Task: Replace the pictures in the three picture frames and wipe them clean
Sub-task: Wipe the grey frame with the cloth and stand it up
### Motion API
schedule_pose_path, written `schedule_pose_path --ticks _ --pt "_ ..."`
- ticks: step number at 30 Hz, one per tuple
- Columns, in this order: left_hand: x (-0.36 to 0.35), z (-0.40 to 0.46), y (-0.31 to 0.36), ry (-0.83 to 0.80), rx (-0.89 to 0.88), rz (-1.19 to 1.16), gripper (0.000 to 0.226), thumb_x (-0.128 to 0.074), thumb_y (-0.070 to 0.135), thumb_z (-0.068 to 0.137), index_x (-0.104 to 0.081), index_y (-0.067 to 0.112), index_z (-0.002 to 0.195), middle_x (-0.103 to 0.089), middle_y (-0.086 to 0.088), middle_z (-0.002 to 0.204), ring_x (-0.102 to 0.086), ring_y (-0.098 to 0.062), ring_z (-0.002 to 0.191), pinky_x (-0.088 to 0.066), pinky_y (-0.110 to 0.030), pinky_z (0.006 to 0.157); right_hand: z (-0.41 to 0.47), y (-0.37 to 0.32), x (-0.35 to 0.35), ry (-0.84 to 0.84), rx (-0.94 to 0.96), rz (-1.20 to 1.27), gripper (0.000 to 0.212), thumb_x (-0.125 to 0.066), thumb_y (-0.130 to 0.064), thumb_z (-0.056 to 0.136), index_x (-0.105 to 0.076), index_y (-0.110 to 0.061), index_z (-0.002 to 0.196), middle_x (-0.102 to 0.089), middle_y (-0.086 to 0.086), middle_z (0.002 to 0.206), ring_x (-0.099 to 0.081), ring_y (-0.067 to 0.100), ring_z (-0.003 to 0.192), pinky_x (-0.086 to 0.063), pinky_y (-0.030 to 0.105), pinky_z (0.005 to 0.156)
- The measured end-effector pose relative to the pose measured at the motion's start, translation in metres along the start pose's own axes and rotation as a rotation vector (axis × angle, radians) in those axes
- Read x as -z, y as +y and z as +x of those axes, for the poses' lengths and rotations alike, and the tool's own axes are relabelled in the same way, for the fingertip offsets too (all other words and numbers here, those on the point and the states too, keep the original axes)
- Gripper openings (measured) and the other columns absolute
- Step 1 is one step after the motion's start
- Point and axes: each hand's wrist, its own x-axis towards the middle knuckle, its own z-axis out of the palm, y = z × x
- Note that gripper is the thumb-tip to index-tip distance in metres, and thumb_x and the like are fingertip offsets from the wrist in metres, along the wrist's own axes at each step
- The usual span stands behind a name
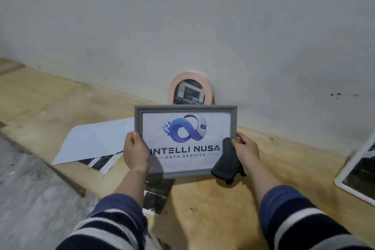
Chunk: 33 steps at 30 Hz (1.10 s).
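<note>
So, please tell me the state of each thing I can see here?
Grey frame: held upright above the table by both hands, logo picture inside.
Cloth: pinched against the frame's right side.
Left hand: grips the frame's left edge.
Right hand: holds frame and cloth.
Pink frame: leans on the wall, photo inside.
White frame: lies flat.
Paper: lies flat.

The frame [185, 108] held at centre is grey, its picture [186, 140] white with a blue-and-silver loop logo and dark lettering. A dark grey cloth [226, 161] hangs at four o'clock. At twelve o'clock stands a pink arched frame [172, 87]. The sleeves [294, 215] are navy-and-grey striped; the tabletop [203, 209] is pale wood.
</note>
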Motion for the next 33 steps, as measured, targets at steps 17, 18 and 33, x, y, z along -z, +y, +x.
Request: schedule_pose_path --ticks 17,18,33 --pt "0.19 0.061 -0.067 0.572 0.243 0.1 0.04 -0.031 0.033 0.103 -0.055 0.002 0.098 -0.06 -0.023 0.107 -0.055 -0.04 0.098 -0.041 -0.043 0.086 0.003 -0.018 -0.186 -0.217 0.149 -0.324 0.021 -0.05 -0.031 0.098 -0.062 -0.014 0.1 -0.061 0.007 0.101 -0.052 0.026 0.088 -0.041 0.034 0.079" --pt "0.197 0.068 -0.069 0.581 0.25 0.101 0.039 -0.031 0.032 0.103 -0.054 0.002 0.097 -0.06 -0.024 0.106 -0.055 -0.039 0.098 -0.041 -0.043 0.085 0.006 -0.018 -0.199 -0.209 0.155 -0.347 0.022 -0.05 -0.031 0.098 -0.062 -0.013 0.096 -0.062 0.009 0.102 -0.053 0.026 0.088 -0.04 0.033 0.077" --pt "0.205 0.173 -0.087 0.499 0.279 0.1 0.035 -0.031 0.03 0.103 -0.05 0.007 0.086 -0.06 -0.023 0.107 -0.054 -0.038 0.099 -0.04 -0.04 0.086 0.019 -0.009 -0.297 -0.445 0.092 -0.606 0.038 -0.037 -0.017 0.1 -0.056 -0.017 0.133 -0.051 0.011 0.137 -0.05 0.035 0.12 -0.04 0.034 0.094"
